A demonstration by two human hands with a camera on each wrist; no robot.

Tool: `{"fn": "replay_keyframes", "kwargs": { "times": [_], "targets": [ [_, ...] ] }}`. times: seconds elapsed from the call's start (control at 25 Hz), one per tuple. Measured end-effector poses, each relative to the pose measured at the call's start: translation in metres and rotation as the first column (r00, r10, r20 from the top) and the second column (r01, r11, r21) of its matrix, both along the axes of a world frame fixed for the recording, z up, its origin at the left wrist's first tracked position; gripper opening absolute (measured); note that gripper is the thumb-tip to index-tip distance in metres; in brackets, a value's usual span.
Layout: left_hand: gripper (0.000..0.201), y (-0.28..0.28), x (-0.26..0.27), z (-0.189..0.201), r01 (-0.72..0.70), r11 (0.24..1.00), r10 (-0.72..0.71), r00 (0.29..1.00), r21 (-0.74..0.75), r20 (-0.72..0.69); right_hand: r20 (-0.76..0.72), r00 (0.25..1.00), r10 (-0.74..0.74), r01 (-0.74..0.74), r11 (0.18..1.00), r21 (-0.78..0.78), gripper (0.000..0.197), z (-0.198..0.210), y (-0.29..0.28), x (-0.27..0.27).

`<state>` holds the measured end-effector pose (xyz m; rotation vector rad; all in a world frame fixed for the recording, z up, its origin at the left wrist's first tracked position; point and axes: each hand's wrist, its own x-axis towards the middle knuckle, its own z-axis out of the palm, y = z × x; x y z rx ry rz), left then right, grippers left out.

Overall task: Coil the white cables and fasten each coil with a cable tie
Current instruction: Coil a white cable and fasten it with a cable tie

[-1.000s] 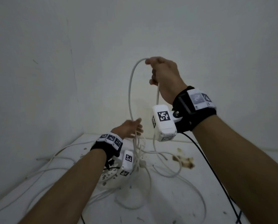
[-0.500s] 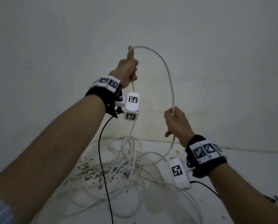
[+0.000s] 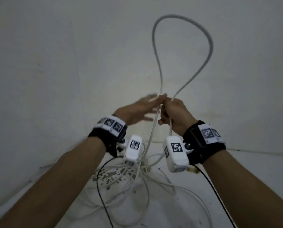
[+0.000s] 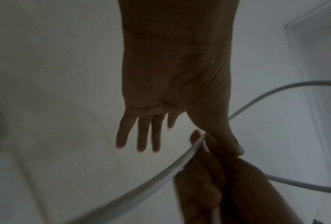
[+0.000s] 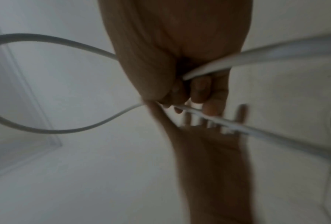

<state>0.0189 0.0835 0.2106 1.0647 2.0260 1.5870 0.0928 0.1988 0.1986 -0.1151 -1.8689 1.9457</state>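
Gripping both strands of the white cable (image 3: 209, 41) in its fist, the right hand (image 3: 174, 115) holds a loop upright; the left hand (image 3: 137, 109), fingers spread, lies alongside.

I log: left hand (image 3: 138, 107) down from its raised grip, now flat-fingered, let go of cable (image 3: 183, 51) | right hand (image 3: 175, 116) up to meet it, gripping both strands | arc between hands closed into tall loop above fist | hands apart → touching
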Motion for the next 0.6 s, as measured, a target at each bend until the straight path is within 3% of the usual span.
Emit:
{"fn": "replay_keyframes", "kwargs": {
  "times": [0.04,0.16,0.24,0.32,0.4,0.44,0.52,0.6],
  "targets": [
    [0.087,-0.005,0.005,-0.023,0.083,0.995,-0.076,0.992,-0.058,0.104,0.033,0.999,-0.019,0.021,0.999,-0.044,0.023,0.004,0.002,0.000],
    [0.070,-0.015,0.031,-0.077,0.132,0.989,-0.147,0.945,0.069,0.291,0.154,0.986,-0.063,0.080,0.991,-0.109,0.023,0.004,0.005,0.000],
    [0.073,-0.024,0.044,-0.100,0.059,0.994,-0.081,0.957,0.087,0.279,0.194,0.977,-0.085,0.121,0.976,-0.182,0.025,-0.003,0.010,-0.001],
    [0.058,-0.036,0.054,-0.112,-0.014,1.000,0.016,0.976,-0.010,0.217,0.233,0.966,-0.109,0.163,0.960,-0.227,0.027,-0.009,0.022,0.001],
    [0.043,-0.048,0.055,-0.105,-0.073,0.997,0.079,0.971,-0.036,0.226,0.281,0.949,-0.144,0.187,0.974,-0.132,0.024,-0.017,0.037,0.007],
    [0.039,-0.053,0.051,-0.096,-0.098,0.995,0.090,0.964,0.019,0.251,0.300,0.939,-0.169,0.192,0.980,-0.051,0.020,-0.022,0.043,0.011],
    [0.032,-0.056,0.039,-0.070,-0.129,0.972,0.051,0.931,0.194,0.362,0.345,0.915,-0.208,0.173,0.976,0.130,0.024,-0.036,0.054,0.019],
    [0.025,-0.051,0.032,-0.044,-0.118,0.914,-0.092,0.870,0.387,0.484,0.433,0.871,-0.234,0.078,0.934,0.349,0.040,-0.054,0.062,0.027]
  ]
}}
